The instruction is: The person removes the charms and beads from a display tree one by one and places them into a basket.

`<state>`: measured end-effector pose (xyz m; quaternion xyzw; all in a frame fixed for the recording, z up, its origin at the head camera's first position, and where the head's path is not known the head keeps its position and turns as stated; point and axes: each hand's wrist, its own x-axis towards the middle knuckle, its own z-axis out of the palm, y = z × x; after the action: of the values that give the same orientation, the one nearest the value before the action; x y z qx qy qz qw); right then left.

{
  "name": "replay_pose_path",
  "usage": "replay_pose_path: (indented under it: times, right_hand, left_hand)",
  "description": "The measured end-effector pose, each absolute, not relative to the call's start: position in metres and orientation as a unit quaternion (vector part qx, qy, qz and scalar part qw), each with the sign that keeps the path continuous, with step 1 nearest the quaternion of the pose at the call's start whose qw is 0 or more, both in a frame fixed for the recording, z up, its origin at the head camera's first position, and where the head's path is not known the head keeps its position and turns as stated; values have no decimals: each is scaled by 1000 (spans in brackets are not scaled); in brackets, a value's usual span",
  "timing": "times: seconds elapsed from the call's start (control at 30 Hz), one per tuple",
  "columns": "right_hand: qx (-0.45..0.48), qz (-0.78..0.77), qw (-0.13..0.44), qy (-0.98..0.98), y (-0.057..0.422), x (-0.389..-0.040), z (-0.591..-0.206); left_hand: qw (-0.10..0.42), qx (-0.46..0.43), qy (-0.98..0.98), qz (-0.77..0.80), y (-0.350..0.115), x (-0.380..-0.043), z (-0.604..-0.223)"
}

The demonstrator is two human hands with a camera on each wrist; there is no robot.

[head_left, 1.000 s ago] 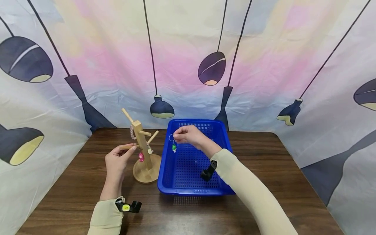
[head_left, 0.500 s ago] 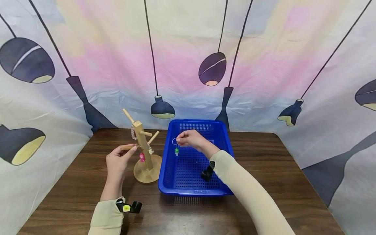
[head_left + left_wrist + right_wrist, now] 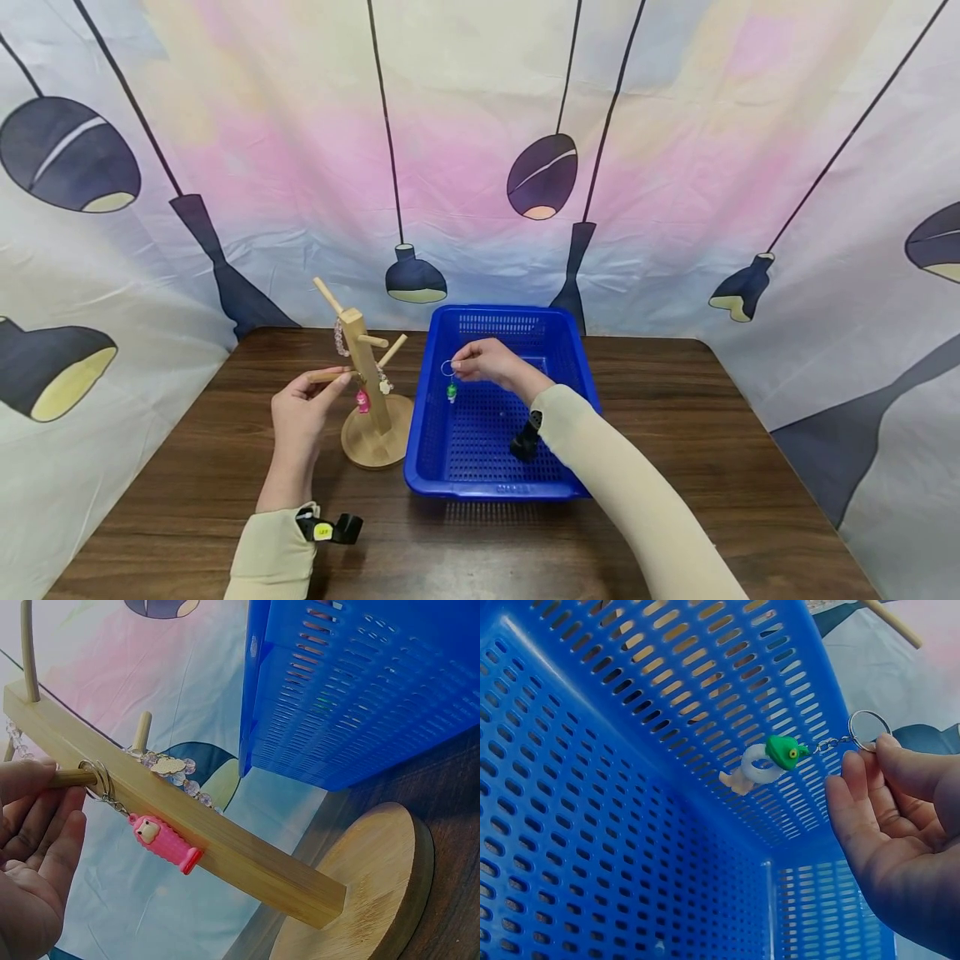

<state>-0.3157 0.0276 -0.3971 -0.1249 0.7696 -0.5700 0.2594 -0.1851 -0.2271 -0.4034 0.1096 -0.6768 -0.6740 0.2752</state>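
My right hand (image 3: 487, 363) pinches the metal ring of a green and white figure keychain (image 3: 782, 752), which dangles over the left part of the blue basket (image 3: 501, 490). With thumb and fingers, my left hand (image 3: 303, 407) holds a peg (image 3: 73, 778) of the wooden stand (image 3: 371, 375). On that peg hangs a pink figure keychain (image 3: 166, 841), its rings looped near the post. A pale beaded bracelet (image 3: 340, 338) hangs from the upper peg at the back. Another beaded strand with a flower charm (image 3: 385, 385) hangs on the stand's right side.
The stand's round base (image 3: 367, 450) rests on the dark wood table (image 3: 660, 467), close to the basket's left wall. A cloth backdrop (image 3: 480, 150) printed with lamps rises behind the table's far edge.
My right hand has lowered with the green and white keychain and shifted slightly right, further inside the basket's outline. My left hand stays on the peg.
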Motion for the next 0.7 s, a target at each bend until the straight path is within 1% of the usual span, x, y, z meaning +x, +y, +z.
replay_pose_path:
  times: [0.7]
  right_hand:
    - [-106,-555,258,784,23,-323,-415]
  left_hand:
    - [281,107,-681,-668,-226,-185,-402]
